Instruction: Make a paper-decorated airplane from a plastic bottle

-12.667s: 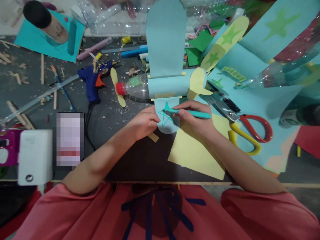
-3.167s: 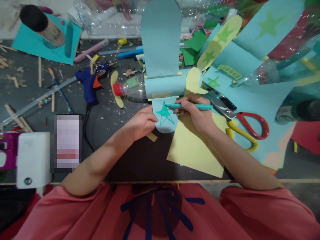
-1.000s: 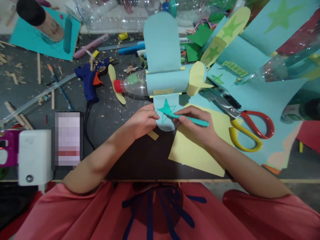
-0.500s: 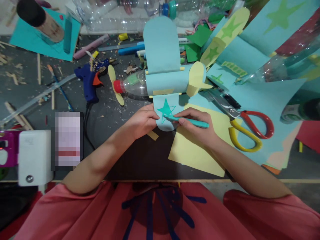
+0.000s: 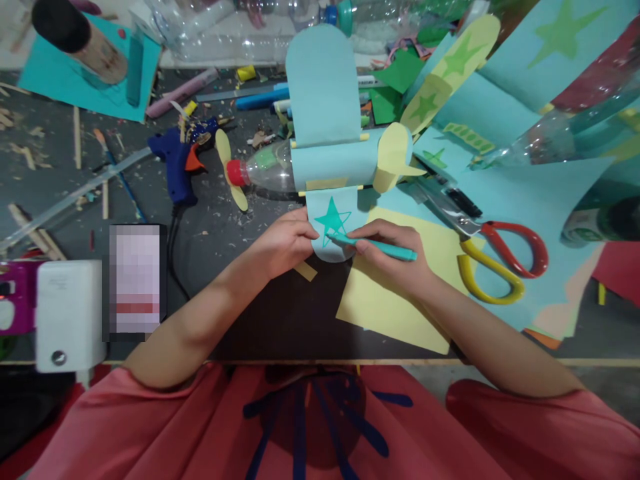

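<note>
A toy plane made from a plastic bottle [image 5: 273, 165] lies in front of me, wrapped in light blue paper, with a red cap [image 5: 238, 173] and a yellow paper propeller. My left hand [image 5: 290, 243] pinches the left edge of the near paper wing [image 5: 327, 252]. On that wing is a green star [image 5: 331, 217], partly coloured in, its lower points only outlined. Between the fingers of my right hand [image 5: 393, 250] is a teal marker [image 5: 383, 247], its tip at the star's lower part. The far wing [image 5: 324, 87] is plain blue.
Red-and-yellow-handled scissors [image 5: 467, 230] and yellow paper [image 5: 395, 300] lie at right. A blue glue gun [image 5: 175, 157] with its cord sits left, near a phone [image 5: 135, 280] and a white power bank [image 5: 71, 315]. Another paper-covered bottle plane [image 5: 515, 107] stands at the upper right.
The marker tip has shifted very slightly within the star, and a little more of its lower part looks coloured. My left hand keeps its place on the wing.
</note>
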The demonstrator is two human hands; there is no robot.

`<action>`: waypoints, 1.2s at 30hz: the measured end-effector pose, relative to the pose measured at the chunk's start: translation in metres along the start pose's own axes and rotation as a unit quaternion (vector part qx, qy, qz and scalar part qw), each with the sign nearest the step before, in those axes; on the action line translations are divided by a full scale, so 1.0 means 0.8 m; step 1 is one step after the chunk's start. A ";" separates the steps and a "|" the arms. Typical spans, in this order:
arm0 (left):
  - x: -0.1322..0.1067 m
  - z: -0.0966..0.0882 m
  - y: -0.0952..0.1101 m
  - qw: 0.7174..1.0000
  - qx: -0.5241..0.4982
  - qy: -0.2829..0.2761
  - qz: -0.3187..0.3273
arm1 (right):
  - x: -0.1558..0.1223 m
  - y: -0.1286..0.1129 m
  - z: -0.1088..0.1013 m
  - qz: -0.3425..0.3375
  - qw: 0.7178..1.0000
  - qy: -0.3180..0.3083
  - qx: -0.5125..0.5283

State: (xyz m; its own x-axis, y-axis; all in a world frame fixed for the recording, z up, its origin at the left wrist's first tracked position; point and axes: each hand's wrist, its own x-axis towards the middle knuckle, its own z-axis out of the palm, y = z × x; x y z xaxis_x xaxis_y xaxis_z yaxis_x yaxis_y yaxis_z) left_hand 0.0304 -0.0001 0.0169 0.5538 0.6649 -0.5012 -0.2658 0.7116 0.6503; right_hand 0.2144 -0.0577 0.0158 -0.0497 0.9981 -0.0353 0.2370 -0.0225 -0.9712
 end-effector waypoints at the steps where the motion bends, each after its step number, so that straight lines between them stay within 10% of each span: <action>1: 0.000 0.000 0.000 1.000 0.002 0.002 0.003 | 0.000 0.000 0.000 -0.001 1.000 0.011 0.003; 36: 0.000 0.003 0.002 1.000 0.006 -0.009 -0.008 | 0.000 0.000 -0.002 -0.032 0.998 -0.039 -0.030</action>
State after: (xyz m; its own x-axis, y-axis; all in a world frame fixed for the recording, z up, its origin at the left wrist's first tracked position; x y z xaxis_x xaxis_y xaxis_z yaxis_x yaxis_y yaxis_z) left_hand 0.0319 0.0006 0.0190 0.5725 0.6495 -0.5005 -0.2477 0.7189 0.6495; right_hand 0.2163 -0.0579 0.0161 -0.1412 0.9900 0.0063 0.2877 0.0471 -0.9565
